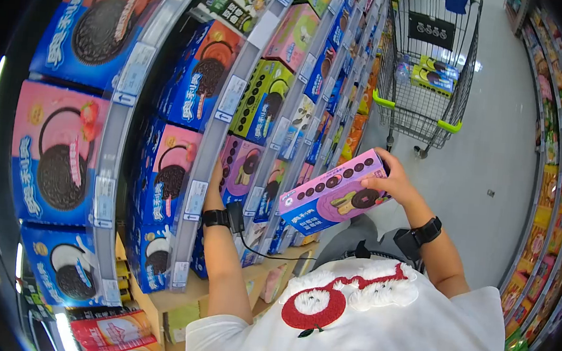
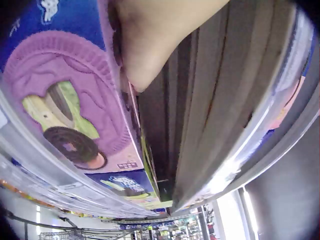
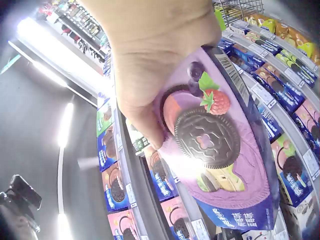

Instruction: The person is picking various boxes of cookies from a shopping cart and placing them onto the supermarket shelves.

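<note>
My right hand (image 1: 393,181) grips a purple-and-blue box of Oreo-style sandwich cookies (image 1: 332,196) at one end, thumb across its printed face. The right wrist view shows that cookie box (image 3: 235,175) tilted in the grasp, with berries and a dark cookie on it. My left hand (image 1: 216,182) reaches in at the shelf beside a matching purple cookie box (image 1: 242,166). Up close in the left wrist view, the left hand (image 2: 155,40) is against the edge of this shelved box (image 2: 65,105). Its other fingers are hidden, so I cannot tell whether they curl round the box.
Shelves with clear price-label rails (image 1: 234,99) run along the left, packed with blue, pink and green cookie boxes (image 1: 260,101). A wire shopping cart (image 1: 425,104) holding green boxes (image 1: 434,78) stands ahead in the aisle. Another stocked shelf (image 1: 547,190) lines the right side.
</note>
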Available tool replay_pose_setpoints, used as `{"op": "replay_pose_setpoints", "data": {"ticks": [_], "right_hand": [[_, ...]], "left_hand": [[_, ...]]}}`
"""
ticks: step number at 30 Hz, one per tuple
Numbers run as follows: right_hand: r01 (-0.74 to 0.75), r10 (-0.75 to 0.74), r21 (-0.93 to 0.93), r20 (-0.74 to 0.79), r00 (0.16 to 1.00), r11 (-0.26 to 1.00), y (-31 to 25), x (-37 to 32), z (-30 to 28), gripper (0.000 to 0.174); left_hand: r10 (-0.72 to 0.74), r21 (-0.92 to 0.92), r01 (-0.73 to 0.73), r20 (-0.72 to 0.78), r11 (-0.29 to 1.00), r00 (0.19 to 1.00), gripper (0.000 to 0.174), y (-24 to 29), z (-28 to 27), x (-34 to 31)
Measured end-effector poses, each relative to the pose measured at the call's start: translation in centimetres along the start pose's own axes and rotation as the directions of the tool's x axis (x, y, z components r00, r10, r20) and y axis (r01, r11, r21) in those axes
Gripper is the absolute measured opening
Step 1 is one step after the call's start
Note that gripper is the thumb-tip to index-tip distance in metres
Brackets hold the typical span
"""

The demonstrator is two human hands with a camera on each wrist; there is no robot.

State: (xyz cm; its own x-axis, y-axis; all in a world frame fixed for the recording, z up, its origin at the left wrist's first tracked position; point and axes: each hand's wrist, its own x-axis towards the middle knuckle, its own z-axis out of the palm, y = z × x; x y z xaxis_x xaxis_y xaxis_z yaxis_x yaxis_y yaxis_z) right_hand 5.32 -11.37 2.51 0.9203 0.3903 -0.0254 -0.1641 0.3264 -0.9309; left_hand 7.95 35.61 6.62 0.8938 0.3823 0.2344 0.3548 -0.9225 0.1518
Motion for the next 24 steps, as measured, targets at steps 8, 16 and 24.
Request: {"op": "replay_pose_setpoints", "data": {"ticks": [8,16,24], "right_hand": [[-0.021,0.02,0.055,0.02,1.0,0.998,2.7,1.7,1.9,0.058],[0.017,-0.006,-0.093,0.11,0.994,0.996,3.5,2.7,3.1,0.061],[0.026,-0.005,-0.133,0.152,0.988,0.991,2.1,2.4,2.8,0.057]], "left_hand": [[-0.064,-0.119,0.076,0.105,0.99,0.992,0.057,0.9,-0.6,-0.5],[-0.118,-0.17,0.141,0.137,0.975,0.983,0.06,0.5,-1.0,-1.2],[-0.138,-0.192,0.174,0.188,0.966,0.972,0.068,4.3,-3.2,-3.6]]}}
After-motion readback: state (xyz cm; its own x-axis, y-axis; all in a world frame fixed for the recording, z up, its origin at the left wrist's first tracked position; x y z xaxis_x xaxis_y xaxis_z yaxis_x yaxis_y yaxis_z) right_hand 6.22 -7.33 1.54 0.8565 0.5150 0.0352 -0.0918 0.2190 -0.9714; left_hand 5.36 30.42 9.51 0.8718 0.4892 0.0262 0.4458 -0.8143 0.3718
